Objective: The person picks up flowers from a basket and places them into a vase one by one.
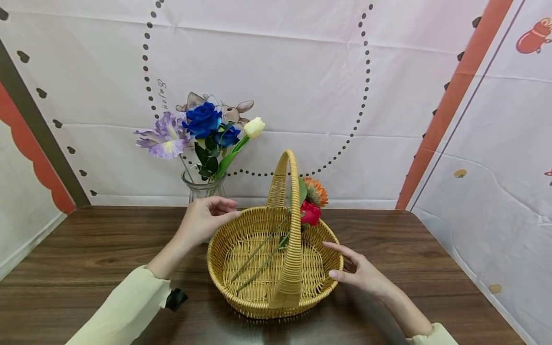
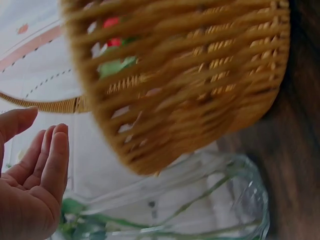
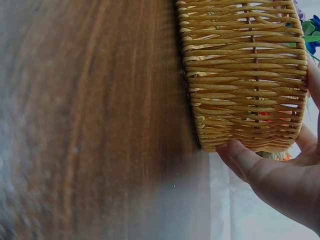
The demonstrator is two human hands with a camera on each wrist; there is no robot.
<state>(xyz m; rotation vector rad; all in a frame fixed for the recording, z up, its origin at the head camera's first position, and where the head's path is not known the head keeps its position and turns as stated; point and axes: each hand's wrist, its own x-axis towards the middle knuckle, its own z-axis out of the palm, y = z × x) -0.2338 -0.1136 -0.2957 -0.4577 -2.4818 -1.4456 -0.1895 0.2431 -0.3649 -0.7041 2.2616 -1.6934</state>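
A yellow wicker basket (image 1: 247, 300) with a tall arched handle (image 1: 293, 239) stands on the table. A red rose (image 1: 310, 213) and an orange flower (image 1: 316, 192) lie in it, heads at the far right rim and stems slanting across the bottom. My left hand (image 1: 206, 220) hovers at the far left rim, fingers loosely bent; the left wrist view shows bare space between its thumb and fingers. At the basket's right side is my right hand (image 1: 361, 274). Its index finger and thumb reach over the rim, while other fingertips (image 3: 235, 148) meet the outer wicker.
Behind the left hand stands a glass vase (image 1: 196, 190), partly hidden. It holds a purple iris (image 1: 165, 136), blue roses (image 1: 202, 120) and a white tulip (image 1: 254, 127). A printed white cloth (image 1: 302, 86) hangs at the back edge of the brown wooden table (image 1: 388, 230).
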